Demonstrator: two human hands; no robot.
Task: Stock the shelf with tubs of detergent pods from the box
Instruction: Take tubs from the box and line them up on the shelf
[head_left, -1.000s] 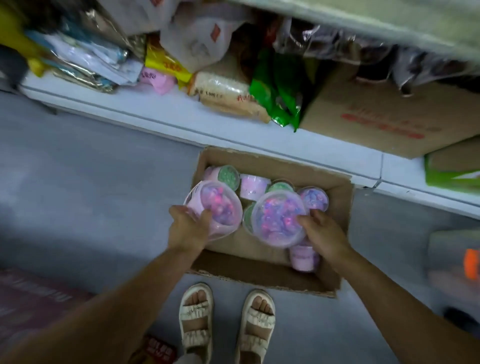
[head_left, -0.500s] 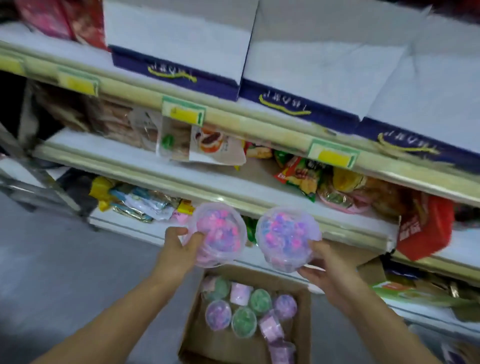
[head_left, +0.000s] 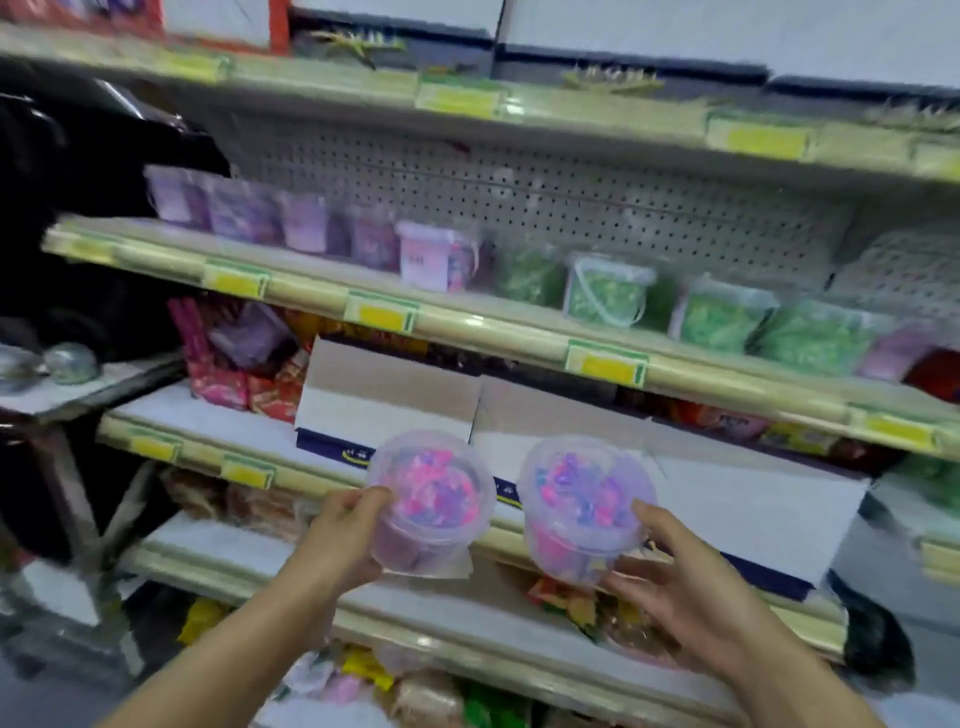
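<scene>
My left hand grips a clear tub of pink and purple pods by its side. My right hand holds a second tub of the same pods from below and the right. Both tubs are raised in front of the shelving, side by side and a little apart. Higher up, a shelf carries a row of purple tubs on the left and green tubs on the right. The box is out of view.
White cartons with a dark blue band stand on the shelf just behind the tubs. Snack bags fill the lower shelves. A pegboard back panel rises behind the tub row. A dark object sits at the left.
Both hands lifted the two tubs out of the box and upward. My view rose from the floor box to the upper shelves, and the box dropped out of sight.
</scene>
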